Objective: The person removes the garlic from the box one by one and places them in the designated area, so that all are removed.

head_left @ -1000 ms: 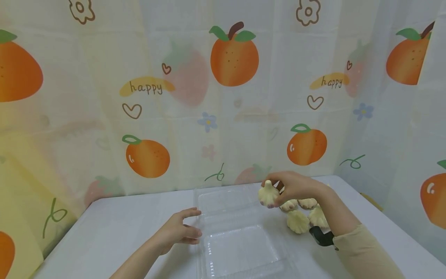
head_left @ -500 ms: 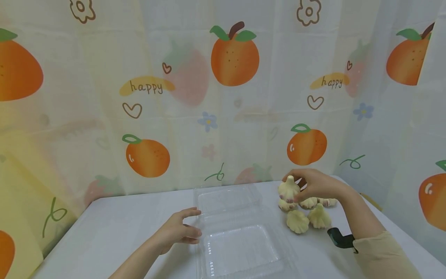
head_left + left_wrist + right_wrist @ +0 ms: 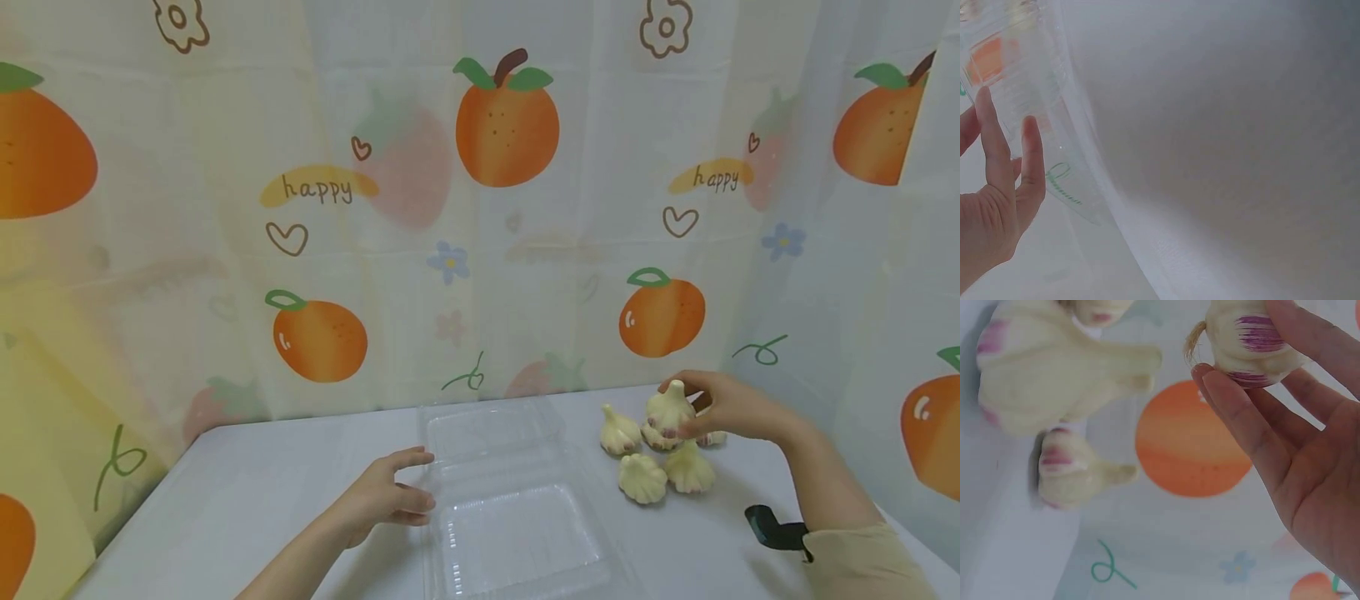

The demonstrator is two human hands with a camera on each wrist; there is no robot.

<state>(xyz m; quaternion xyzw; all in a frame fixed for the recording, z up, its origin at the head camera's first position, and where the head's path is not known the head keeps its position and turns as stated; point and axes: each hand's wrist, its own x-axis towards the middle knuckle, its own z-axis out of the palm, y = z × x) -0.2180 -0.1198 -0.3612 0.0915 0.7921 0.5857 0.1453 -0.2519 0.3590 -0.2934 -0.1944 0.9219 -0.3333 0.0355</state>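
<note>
My right hand (image 3: 738, 408) pinches a cream garlic bulb (image 3: 669, 408) between thumb and fingers, its stem pointing up. In the right wrist view, purple streaks and a tuft of rootlike fibre show on that garlic bulb (image 3: 1254, 347). It overlaps the back of a group of several other garlic bulbs, among them one bulb (image 3: 642, 479) in front and another bulb (image 3: 620, 433) at the left. My left hand (image 3: 381, 497) has its fingers extended, fingertips right at the left edge of an open clear plastic container (image 3: 525, 529). The left wrist view shows these spread fingers (image 3: 1033, 150) against the clear plastic.
The container's lid (image 3: 487, 429) lies folded back toward the rear of the white table (image 3: 285, 483). Behind the table hangs a fruit-print curtain (image 3: 510, 250). A black wrist mount (image 3: 776, 529) sticks out from the right sleeve (image 3: 862, 558).
My right hand has moved right with the garlic bulb, from beside the container's lid to over the back of the group of bulbs. My left hand has stayed in place.
</note>
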